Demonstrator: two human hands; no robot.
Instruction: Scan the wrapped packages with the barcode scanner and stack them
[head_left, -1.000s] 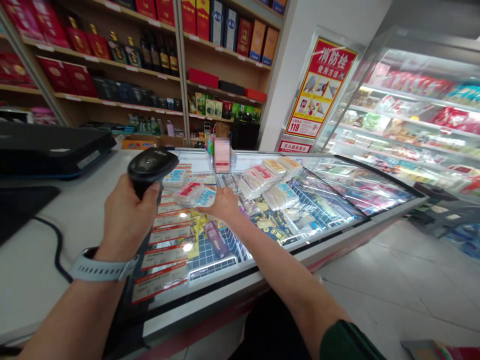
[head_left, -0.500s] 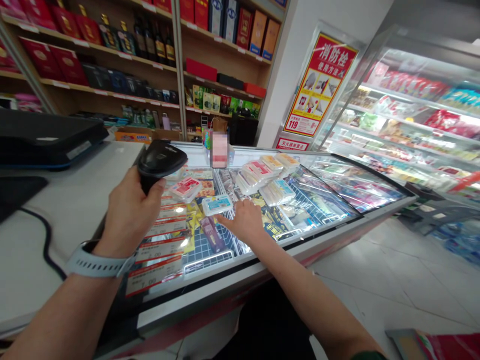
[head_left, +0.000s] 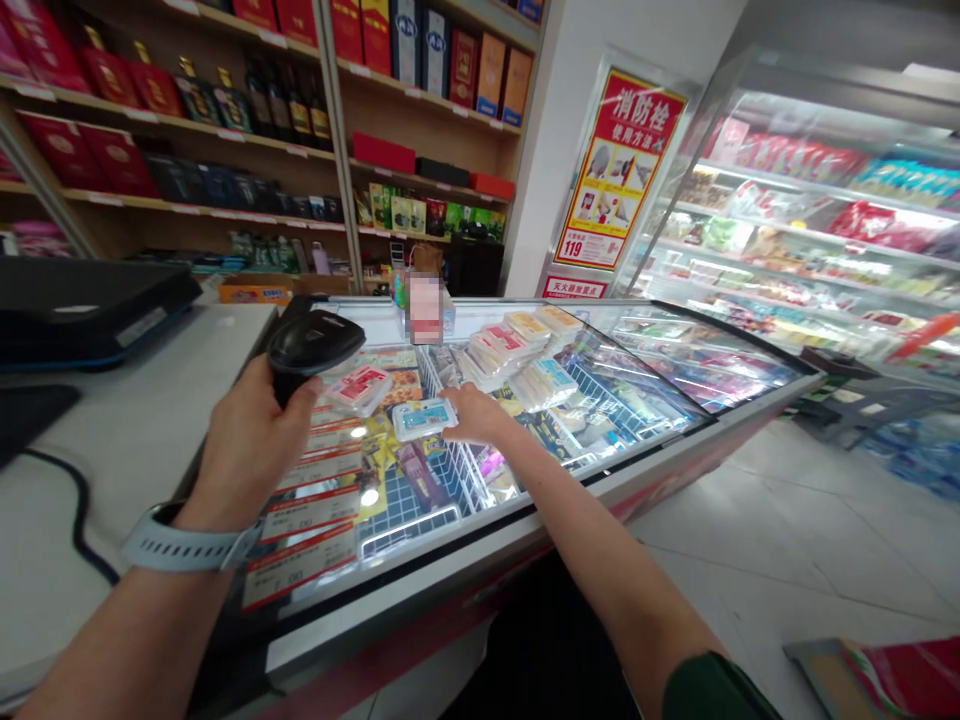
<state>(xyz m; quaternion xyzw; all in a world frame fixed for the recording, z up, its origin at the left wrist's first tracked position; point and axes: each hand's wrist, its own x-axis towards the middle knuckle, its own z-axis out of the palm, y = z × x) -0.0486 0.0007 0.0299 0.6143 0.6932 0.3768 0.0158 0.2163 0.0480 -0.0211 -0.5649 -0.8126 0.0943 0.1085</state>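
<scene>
My left hand (head_left: 255,435) is wrapped round the handle of a black barcode scanner (head_left: 315,342), held above the left end of the freezer's glass top. My right hand (head_left: 474,412) grips the right end of a flat clear pack with a blue-and-white label (head_left: 424,418), thumb at its near edge. Just beyond it on the glass lies a similar pack with a red label (head_left: 361,388). Farther right, stacked red-label packs (head_left: 501,345) sit beside blue-label packs (head_left: 546,384), with yellow-label packs (head_left: 556,322) behind them.
The chest freezer (head_left: 420,610) has sliding glass lids, with price tags (head_left: 307,545) along its left part. A white counter (head_left: 150,400) with a black device (head_left: 82,310) and a cable is at left. Shelves of bottles and boxes (head_left: 435,110) stand behind, a lit open fridge (head_left: 817,220) at right.
My right hand has closed on the end of the blue-label pack, which looks slightly lifted or tilted now. The scanner stays in my left hand. The view has shifted a little.
</scene>
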